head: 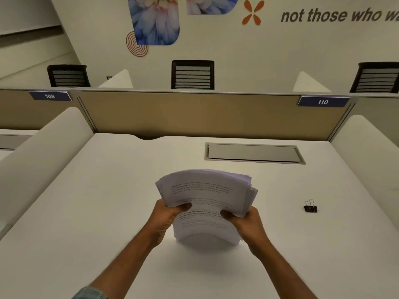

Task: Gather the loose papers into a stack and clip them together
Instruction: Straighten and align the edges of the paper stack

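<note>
Head view, white worktop point(108, 212) in a partitioned cubicle.

Paper stack point(205, 203): a thick sheaf of printed sheets, held on edge between both hands near the worktop's middle. Lower edge rests on the worktop surface; the sheets bow, the bottom arching up in the middle. Upper edges are uneven, with several sheets fanned out at the top left and top right corners. Printed text faces the camera; too blurred to read.

Left hand point(167, 214): grip closed on the left side edge of the stack, thumb over the front sheet, fingers behind and hidden. Forearm bare; a bit of denim-like sleeve shows at the bottom edge.

Right hand point(244, 221): grip closed on the right side edge of the stack, thumb on the front sheet, fingers behind. Both grips sit at about mid-height of the sheaf, opposite each other.

Binder clip point(311, 207): black, wire handles up, lying on the worktop to the right of the right-hand grip, well apart from it and from the paper.

Beyond the grips: a grey cable hatch point(253, 153) set flush into the worktop, then a tan partition panel point(183, 113) with a blue tag reading 110 point(323, 101). Black mesh chair point(192, 74) behind the partition.
</note>
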Demonstrator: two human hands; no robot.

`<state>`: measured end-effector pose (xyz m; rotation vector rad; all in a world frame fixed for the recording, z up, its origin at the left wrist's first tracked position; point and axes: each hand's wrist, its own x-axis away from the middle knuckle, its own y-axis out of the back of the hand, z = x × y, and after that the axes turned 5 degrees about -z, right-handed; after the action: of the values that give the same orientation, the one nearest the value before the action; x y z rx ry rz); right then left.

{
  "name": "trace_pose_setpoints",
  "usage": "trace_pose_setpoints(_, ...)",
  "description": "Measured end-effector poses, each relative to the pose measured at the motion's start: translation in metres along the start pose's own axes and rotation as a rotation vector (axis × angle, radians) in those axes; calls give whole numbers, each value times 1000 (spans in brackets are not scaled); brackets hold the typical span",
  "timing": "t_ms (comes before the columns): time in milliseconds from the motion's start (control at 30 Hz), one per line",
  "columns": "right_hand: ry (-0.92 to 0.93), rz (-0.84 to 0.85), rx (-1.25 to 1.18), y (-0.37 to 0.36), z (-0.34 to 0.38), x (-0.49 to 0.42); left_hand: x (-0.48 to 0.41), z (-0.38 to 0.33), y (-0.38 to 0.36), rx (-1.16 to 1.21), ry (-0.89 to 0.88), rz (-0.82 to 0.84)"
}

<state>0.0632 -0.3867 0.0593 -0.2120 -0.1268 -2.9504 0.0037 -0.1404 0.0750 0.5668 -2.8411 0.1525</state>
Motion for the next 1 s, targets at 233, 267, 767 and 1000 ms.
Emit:
trace_pose_setpoints(233,-67,57,-11,7,-11,-1,-3,-1,4,-76,47,26)
trace_pose_setpoints(267,-70,56,-44,6,-11,0,-2,-2,1,-57,45,34)
trace_pose_setpoints(767,-80,-23,-87,-7,-19,10,-1,7,-12,-36,43,-38)
trace_pose_setpoints(1000,-99,-60,-58,-10,-34,20,6,14,-15,-70,49,-67)
